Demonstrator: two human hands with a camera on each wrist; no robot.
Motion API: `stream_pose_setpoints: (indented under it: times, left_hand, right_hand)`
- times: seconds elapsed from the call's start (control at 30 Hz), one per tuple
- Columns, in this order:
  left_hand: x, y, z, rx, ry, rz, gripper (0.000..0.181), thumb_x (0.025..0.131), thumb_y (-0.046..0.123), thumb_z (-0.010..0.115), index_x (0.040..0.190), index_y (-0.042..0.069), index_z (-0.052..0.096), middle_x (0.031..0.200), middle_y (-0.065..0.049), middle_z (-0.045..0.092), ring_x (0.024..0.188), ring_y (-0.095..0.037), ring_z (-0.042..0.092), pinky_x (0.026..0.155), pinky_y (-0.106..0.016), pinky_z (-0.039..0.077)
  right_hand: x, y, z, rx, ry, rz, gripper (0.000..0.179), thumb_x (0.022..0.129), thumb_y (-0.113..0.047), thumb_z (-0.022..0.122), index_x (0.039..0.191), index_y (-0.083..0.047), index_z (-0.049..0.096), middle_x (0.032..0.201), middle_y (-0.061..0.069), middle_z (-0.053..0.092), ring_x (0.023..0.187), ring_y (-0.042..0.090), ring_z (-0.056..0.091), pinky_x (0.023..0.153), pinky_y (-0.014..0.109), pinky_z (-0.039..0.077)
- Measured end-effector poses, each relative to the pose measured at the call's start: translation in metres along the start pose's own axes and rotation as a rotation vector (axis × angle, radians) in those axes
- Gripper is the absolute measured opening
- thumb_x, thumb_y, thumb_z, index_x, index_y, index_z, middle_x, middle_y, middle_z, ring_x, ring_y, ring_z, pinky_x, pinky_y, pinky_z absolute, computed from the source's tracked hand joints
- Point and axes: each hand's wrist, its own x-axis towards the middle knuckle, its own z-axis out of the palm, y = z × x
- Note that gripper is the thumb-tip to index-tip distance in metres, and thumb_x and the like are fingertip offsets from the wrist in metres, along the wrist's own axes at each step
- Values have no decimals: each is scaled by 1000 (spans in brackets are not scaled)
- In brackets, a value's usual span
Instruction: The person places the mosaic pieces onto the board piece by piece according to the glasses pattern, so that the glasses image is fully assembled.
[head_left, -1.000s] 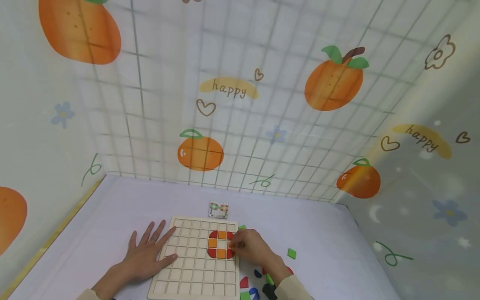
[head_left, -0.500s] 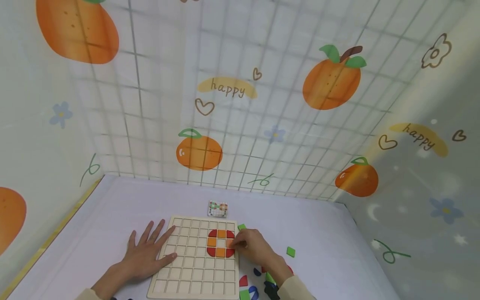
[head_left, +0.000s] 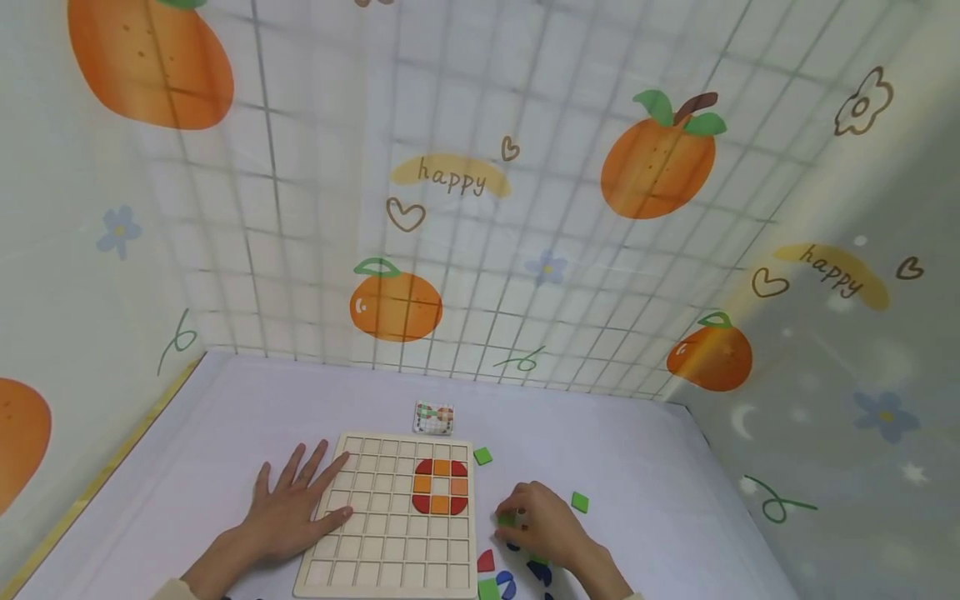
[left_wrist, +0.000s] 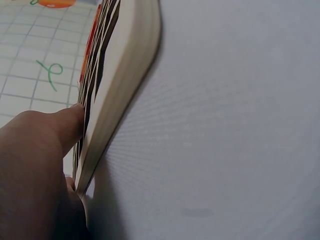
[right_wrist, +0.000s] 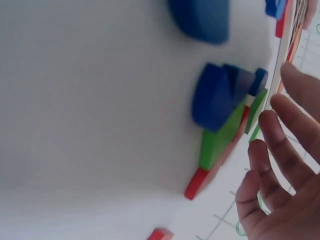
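A pale wooden grid board (head_left: 367,525) lies on the table. My left hand (head_left: 288,504) rests on its left edge with fingers spread, the thumb and a fingertip over the board; the left wrist view shows the thumb against the board's side. Toward the board's upper right, red rounded corner pieces (head_left: 459,505) and orange squares (head_left: 441,505) form a ring round one bare cell. Right of the board my right hand (head_left: 551,525) hovers over loose pieces, fingers loosely bent, a green square (head_left: 507,518) between thumb and fingers. In the right wrist view, the fingers look apart, gripping nothing.
A small printed pattern card (head_left: 433,418) lies behind the board. Green squares (head_left: 483,456) sit at the board's upper right and farther right. Red (head_left: 486,561), blue (head_left: 505,583) and green pieces lie by its lower right side, partly under my right hand. Patterned curtains enclose the table.
My right hand has let go of an orange square in the ring's right-hand cell and moved right and down to the loose pieces. The left hand stays in place.
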Motion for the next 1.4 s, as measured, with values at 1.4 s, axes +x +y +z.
stream_pose_setpoints:
  times: [1.4]
  left_hand:
    - [0, 3, -2, 20, -25, -21, 80, 89, 67, 54, 152, 19, 38, 159, -21, 21, 144, -48, 9, 101, -77, -4]
  right_hand:
    - [-14, -13, -5, 225, 89, -25, 22, 83, 6, 71, 100, -8, 77, 81, -9, 55, 77, 6, 56, 68, 19, 53]
